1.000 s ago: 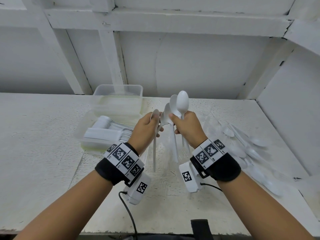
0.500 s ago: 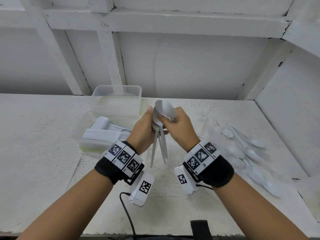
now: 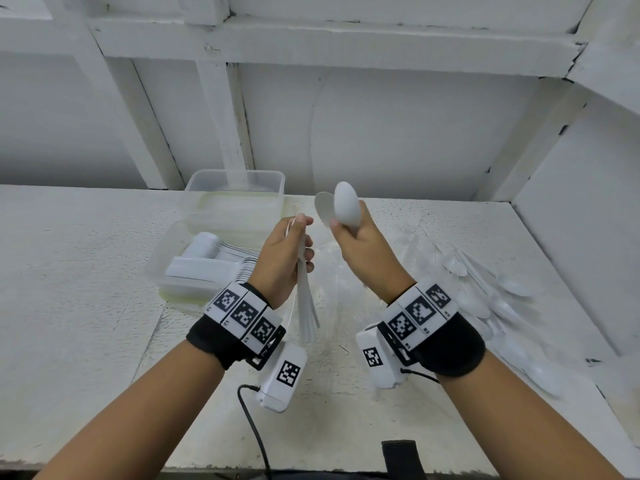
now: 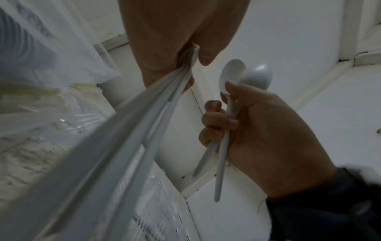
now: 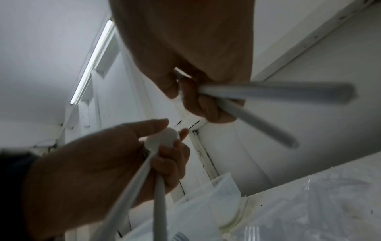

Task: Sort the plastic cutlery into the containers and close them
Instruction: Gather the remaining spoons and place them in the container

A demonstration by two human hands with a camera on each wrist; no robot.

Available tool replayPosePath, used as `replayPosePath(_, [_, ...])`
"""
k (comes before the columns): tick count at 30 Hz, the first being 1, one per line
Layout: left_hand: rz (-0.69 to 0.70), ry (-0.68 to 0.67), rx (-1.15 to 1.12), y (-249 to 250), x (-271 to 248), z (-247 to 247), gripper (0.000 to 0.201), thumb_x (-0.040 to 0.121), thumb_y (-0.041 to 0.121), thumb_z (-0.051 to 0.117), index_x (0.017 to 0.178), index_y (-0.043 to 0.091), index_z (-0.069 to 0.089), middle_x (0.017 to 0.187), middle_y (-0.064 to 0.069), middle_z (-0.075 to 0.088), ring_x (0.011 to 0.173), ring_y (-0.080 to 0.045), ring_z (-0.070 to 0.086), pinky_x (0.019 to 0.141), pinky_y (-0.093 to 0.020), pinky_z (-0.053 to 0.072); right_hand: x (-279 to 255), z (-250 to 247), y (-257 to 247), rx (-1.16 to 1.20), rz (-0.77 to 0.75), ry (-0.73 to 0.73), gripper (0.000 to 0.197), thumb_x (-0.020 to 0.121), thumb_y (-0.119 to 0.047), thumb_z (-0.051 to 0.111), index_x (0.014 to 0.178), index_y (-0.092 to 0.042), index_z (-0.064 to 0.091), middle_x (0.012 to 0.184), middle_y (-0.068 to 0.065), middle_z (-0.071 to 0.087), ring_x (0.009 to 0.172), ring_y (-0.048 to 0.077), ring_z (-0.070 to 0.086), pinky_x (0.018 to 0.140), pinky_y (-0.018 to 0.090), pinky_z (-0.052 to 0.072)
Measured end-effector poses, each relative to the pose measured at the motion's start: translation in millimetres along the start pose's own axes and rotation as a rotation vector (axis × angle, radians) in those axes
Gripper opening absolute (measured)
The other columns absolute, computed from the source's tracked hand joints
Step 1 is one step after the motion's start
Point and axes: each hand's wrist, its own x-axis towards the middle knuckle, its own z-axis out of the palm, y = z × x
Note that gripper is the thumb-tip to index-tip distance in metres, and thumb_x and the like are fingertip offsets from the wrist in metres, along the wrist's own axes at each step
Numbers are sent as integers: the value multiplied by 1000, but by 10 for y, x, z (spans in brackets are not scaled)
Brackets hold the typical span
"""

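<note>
1. The bench (image 3: 69, 271) carried everything; judging by how it lay, the sorting was partly done and nothing was closed.
2. Left of the left hand stood an open container (image 3: 162, 268) already packed with stacked white cutlery (image 3: 207, 261). Behind it, beyond the left hand, a second clear container (image 3: 235, 188) stood lidless, its contents too faint to tell.
3. Right of the right hand, a loose heap of spoons (image 3: 485, 299) lay unsorted on the bench, so I judged most of the spoon work was left, and both lids too.
4. Clear plastic wrapping (image 3: 332, 282) lay crumpled under and between the hands and could snag a pick from the heap.
5. The left hand (image 3: 282, 261) was curled round a bundle of spoons (image 3: 306, 306), handles hanging down.
6. The right hand (image 3: 363, 251) gripped two spoons (image 3: 341, 207), bowls up, held apart from the left hand's bundle.
7. No lid was visible anywhere.
</note>
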Motion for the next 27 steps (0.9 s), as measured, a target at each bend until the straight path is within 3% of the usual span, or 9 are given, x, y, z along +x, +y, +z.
replayPosePath(2, [1,-3,-16,27,20,6,25,97,38,42,96,15,51,71,1,39,55,-9,39,51,-21,34,-3,-1,15,-30,10,12,21,96,-24,48,115,-16,49,78,-4,51,67,8,47,63,24,40])
replayPosePath(4, [13,-25,-11,31,28,28,29,94,41,46,95,13,49,72,1,41,56,-9,39,51,-20,34,-24,43,33,-18,48,10,9,95,-26,50,96,-18,54,70,-6,51,62,7,48,57,21,39])
replayPosePath(6, [34,-41,35,2,32,40,34,89,46,54,96,13,50,75,-3,48,60,-12,43,50,-20,37,-52,106,67,51,120,-25,22,96,-31,49,77,-20,52,60,-4,47,49,8,43,48,21,35])
replayPosePath(8, [46,-43,82,-29,35,38,27,88,40,58,93,14,53,77,-6,51,63,-17,45,49,-20,39,-81,146,63,91,179,-53,28,97,-34,44,75,-18,51,57,-1,45,44,9,40,42,21,33])
replayPosePath(14, [39,63,77,-53,40,-11,18,96,18,47,82,11,55,70,-2,52,60,-13,47,56,-25,40,-76,65,46,-79,159,-39,26,99,-29,37,87,-14,54,69,-3,51,64,12,51,61,25,42])
replayPosePath(18, [13,90,-25,13,67,-60,14,98,15,43,91,9,54,85,-7,65,76,-17,63,71,-29,53,-36,-40,42,-68,92,85,18,100,-22,35,104,-16,52,72,-4,52,66,11,50,61,25,42])
replayPosePath(21, [35,90,-61,56,76,-62,9,97,10,45,91,6,50,76,-11,62,61,-17,64,61,-27,56,-36,-54,46,-271,-66,111,29,99,-28,40,124,-14,37,78,-7,49,63,11,47,53,20,34])
replayPosePath(24, [56,138,-73,64,107,-58,11,96,15,50,87,10,50,67,-6,50,53,-13,52,53,-24,50,-82,-24,29,-352,-130,40,40,96,-37,42,129,-20,30,112,1,43,82,17,50,66,27,43])
replayPosePath(27, [48,138,-52,54,119,-21,21,95,33,51,86,14,51,66,-3,43,55,-11,45,51,-20,47,-137,67,21,-461,-154,-9,29,99,-33,35,126,-22,39,107,2,37,84,19,54,71,28,42])
